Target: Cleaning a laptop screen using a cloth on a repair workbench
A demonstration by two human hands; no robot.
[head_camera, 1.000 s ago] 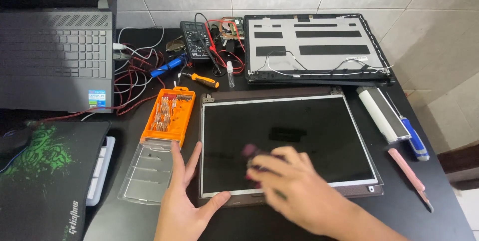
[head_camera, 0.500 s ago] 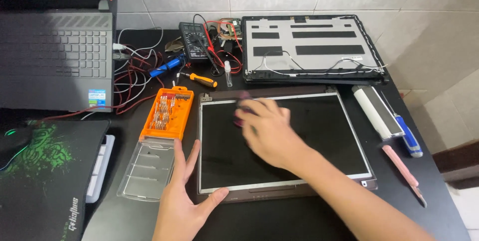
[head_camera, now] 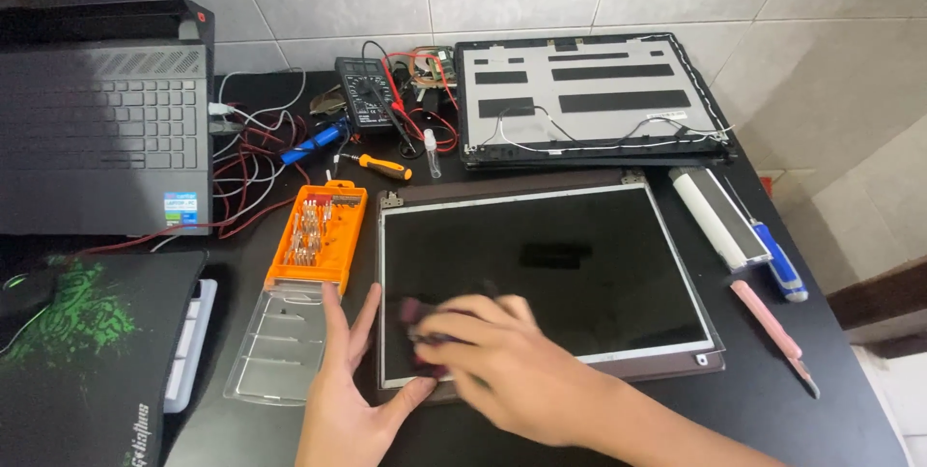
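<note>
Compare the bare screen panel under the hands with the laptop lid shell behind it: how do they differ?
The screen panel shows a dark glossy face; the lid shell shows a pale grey inside with black strips and thin wires. The panel lies nearest the person, under both hands; the shell sits by the wall, untouched. Both are flat rectangles on the black table.

Two hands are over the desk: the left hand and the right hand. Both are at the near edge of one flat screen panel. One laptop lid shell lies behind the screen panel. One open laptop sits far to the left of the screen panel. One orange bit set lies just left of the panel, with one clear lid in front of it. One meter sits behind the panel, to the left. Three screwdrivers show: an orange one and a blue one behind the panel, and a blue and white one to its right. One pink tool lies right of the panel. One mouse pad with a green picture lies far left.
</note>
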